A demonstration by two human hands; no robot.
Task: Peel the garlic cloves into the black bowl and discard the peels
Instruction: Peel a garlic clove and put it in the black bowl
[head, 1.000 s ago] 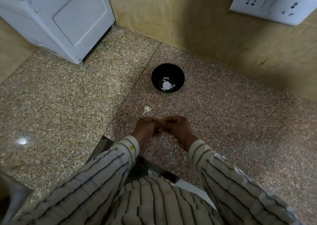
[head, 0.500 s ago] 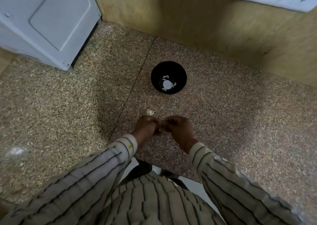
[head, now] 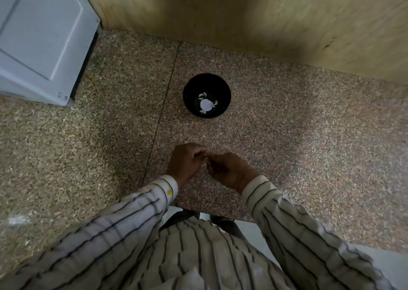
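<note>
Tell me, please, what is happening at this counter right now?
A person in a striped shirt has the left hand and right hand drawn together over the granite counter, fingers curled as if working something small; the item itself is hidden. Beyond the hands stands the black bowl, which already holds a few pale garlic cloves.

— What's on my counter?
— A speckled granite countertop (head: 298,139) with a seam running through it. My black bowl (head: 223,84) stands on it, and a white appliance (head: 42,40) sits at the far left corner.
</note>
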